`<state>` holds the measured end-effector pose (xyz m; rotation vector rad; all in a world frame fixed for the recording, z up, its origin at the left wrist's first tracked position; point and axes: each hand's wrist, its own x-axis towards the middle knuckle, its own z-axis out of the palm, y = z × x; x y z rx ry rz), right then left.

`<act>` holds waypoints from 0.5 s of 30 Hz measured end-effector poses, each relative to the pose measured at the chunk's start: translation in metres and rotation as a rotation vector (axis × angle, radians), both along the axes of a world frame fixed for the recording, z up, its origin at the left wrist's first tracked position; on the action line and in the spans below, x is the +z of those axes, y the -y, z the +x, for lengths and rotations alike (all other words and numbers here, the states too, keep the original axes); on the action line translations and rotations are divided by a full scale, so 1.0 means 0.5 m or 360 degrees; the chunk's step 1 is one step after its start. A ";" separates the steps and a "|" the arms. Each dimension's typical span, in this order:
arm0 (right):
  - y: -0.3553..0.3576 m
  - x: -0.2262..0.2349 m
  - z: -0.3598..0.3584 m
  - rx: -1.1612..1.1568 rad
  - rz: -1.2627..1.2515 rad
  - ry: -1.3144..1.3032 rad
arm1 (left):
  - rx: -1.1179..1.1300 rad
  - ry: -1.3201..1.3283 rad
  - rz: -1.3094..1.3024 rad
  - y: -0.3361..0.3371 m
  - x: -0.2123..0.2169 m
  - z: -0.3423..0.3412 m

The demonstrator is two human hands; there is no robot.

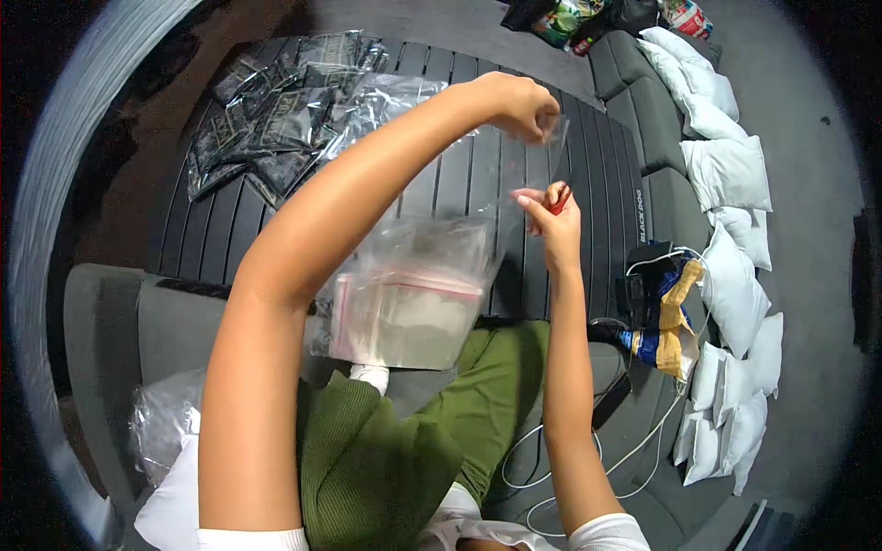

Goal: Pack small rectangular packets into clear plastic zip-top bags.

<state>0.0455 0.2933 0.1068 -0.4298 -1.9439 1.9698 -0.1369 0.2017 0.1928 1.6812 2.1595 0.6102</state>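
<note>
My left hand point(522, 107) reaches across over the far right of the black slatted table point(602, 165), its fingers curled in a pinch on a clear plastic bag point(562, 138). The bag hangs toward my right hand point(553, 220), which is raised just below and closed around a small red object point(560, 200). What the red object is cannot be made out. Its thumb and forefinger point at the see-through plastic; whether they touch it is unclear. At the table's near edge, above my lap, lies a stack of clear zip bags point(413, 321) with red-pink strips.
Dark printed packets point(285, 119) are heaped at the table's far left, beside loose clear plastic point(381, 96). White pillow-shaped packs point(726, 174) line the grey sofa point(657, 129) on the right. A blue and yellow package point(675, 317) and white cables point(643, 477) lie near my right forearm.
</note>
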 end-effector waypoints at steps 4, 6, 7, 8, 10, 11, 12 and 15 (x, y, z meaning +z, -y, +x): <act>0.002 0.000 -0.014 0.0010 0.0083 0.0031 | -0.0120 0.0645 0.0030 0.017 -0.042 -0.043; -0.015 -0.002 -0.010 0.0069 0.0009 0.0003 | -0.0140 0.0550 -0.0057 0.015 -0.046 -0.031; -0.024 -0.002 -0.006 0.0060 0.0015 0.0010 | -0.0148 0.0447 -0.0147 0.014 -0.046 -0.026; -0.011 0.006 -0.013 0.0112 -0.0013 -0.0006 | -0.0189 0.0440 -0.0056 0.022 -0.070 -0.035; -0.007 0.010 -0.018 0.0146 -0.0031 -0.0008 | -0.0240 0.0385 -0.0072 0.024 -0.096 -0.027; -0.011 0.011 -0.021 0.0172 -0.0033 -0.0034 | -0.0292 0.0398 -0.0070 0.025 -0.092 -0.014; -0.015 0.012 -0.022 0.0198 -0.0034 -0.0061 | -0.0300 0.0403 -0.0066 0.024 -0.086 -0.001; -0.019 0.024 -0.022 0.0239 0.0198 -0.0097 | -0.0255 0.0444 -0.0392 0.018 -0.070 0.024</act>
